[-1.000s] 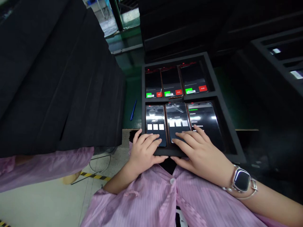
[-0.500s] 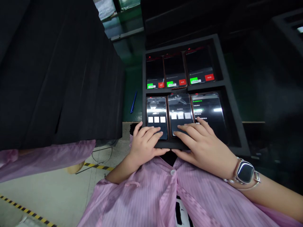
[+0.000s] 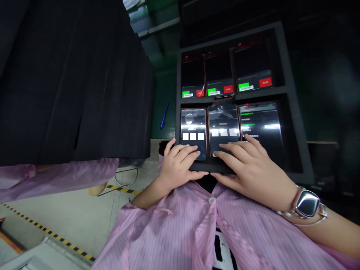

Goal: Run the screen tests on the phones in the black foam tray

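Note:
A black tray with two rows of compartments lies in front of me, holding phones face up. My left hand rests with fingers spread on the lower part of the front left phone, its thumb along the tray's front edge. Stretched over the front middle phone is my right hand, with one finger reaching the front right phone. White squares show on the left and middle screens; the right one lists lines of text. Neither hand grasps a phone.
Behind lie a back left phone, a back middle phone and a back right phone, with green and red blocks on screen. A blue pen lies left of the tray. A black curtain hangs at left.
The view has shifted, so tray, pen and hands appear slightly higher and further right. Both hands keep nearly the same pose over the front phones.

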